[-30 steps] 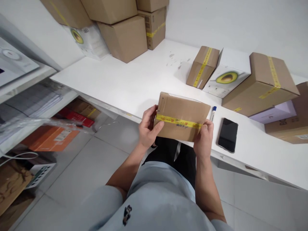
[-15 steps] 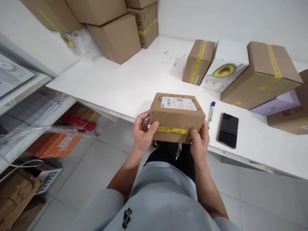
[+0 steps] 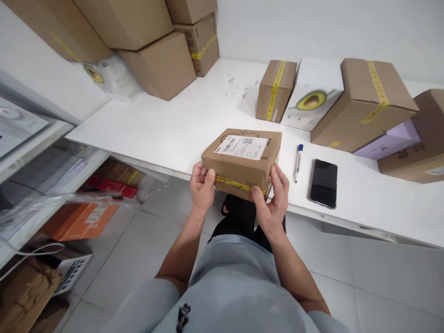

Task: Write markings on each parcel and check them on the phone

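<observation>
Between my two hands is a brown cardboard box at the front edge of the white table. A white printed label and black handwriting mark its top, and yellow tape runs along the side facing me. My left hand grips its left front corner, thumb on the front. My right hand holds the right end, thumb on the front side and fingers along the end. To the right of the box lie a white marker with a blue cap end and a black phone.
Several taped cartons and an avocado-printed white box stand at the back right of the table. Stacked cartons fill the back left. At left, a shelf holds papers; an orange box sits lower down.
The box has turned in my hands and shifted slightly left, so its top label shows more. Both hands have moved with it, still gripping. The view has shifted a little.
</observation>
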Action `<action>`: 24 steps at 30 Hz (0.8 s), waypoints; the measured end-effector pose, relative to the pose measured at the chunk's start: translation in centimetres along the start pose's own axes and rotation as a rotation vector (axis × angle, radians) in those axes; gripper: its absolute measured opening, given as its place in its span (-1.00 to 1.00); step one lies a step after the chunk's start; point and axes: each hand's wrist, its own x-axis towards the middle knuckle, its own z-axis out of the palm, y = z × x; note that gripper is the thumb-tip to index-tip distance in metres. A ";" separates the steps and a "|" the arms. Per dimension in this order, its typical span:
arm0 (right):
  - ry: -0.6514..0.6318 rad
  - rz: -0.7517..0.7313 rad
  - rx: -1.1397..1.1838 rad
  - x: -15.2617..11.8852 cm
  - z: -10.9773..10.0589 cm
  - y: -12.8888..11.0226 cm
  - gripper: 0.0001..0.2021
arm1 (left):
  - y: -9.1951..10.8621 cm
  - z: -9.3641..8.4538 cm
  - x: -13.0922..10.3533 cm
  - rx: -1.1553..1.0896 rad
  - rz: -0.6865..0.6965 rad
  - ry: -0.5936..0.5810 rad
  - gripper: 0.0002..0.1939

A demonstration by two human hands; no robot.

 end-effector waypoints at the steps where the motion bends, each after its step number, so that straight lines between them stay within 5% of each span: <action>1: 0.013 -0.049 -0.056 0.2 0.1 -0.3 -0.38 | -0.1 0.2 0.1 -0.029 -0.014 -0.008 -0.54; 8: 0.026 -0.377 -0.367 2.7 0.4 -1.5 -0.43 | -0.6 0.3 -0.2 -0.097 -0.193 -0.156 -0.15; 12: -0.126 -0.408 -0.434 4.6 -0.7 -1.6 -0.53 | -0.5 -0.8 -0.3 0.101 -0.211 -0.246 -0.27; 16: -0.231 -0.387 -0.483 5.9 -1.8 -1.2 -0.58 | 0.8 -2.4 0.6 0.478 -0.011 -0.213 -0.49; 22: -0.252 -0.311 -0.427 6.0 -2.4 -0.9 -0.52 | 4.0 -1.7 3.3 0.581 0.359 -0.451 -0.03; 24: -0.280 -0.269 -0.376 5.8 -2.4 -0.9 -0.51 | 4.7 -0.9 4.1 0.576 0.417 -0.536 -0.09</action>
